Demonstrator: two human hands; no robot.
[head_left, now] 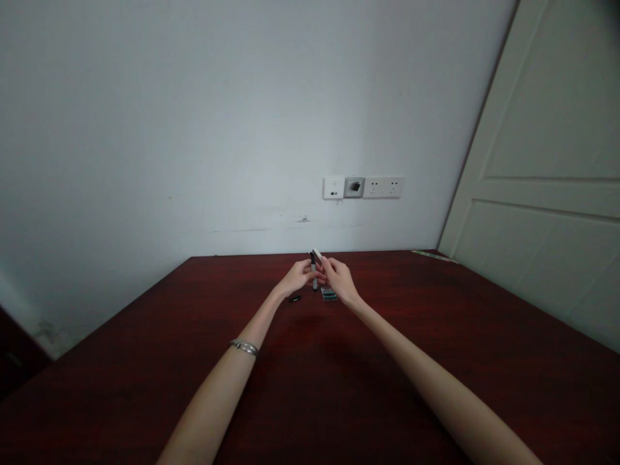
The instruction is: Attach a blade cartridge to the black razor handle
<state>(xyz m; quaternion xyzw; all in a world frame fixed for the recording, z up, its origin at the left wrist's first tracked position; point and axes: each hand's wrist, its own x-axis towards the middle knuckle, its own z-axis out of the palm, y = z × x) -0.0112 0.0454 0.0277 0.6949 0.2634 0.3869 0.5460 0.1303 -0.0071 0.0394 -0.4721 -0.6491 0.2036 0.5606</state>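
My left hand (pixel 296 279) is closed, thumb and fingers gripping a slim grey-and-black pen-like stick (pixel 314 276) held nearly upright. My right hand (pixel 339 278) pinches a small white bar-shaped piece (pixel 318 254) that tilts up to the left, close to the stick's black top. Whether the two pieces touch, I cannot tell. Below my left hand, a small dark oblong piece (pixel 294 299) lies on the table. A small flat rectangular pack (pixel 329 294) with dark and pale bands rests under my right hand.
The dark red wooden table (pixel 310 381) runs back to a pale wall (pixel 217 129). Wall sockets (pixel 382 187) sit above its far edge, one with a black plug (pixel 355 186). A thin patterned strip (pixel 433 256) lies at the back right, near a whitish panelled door (pixel 547 194).
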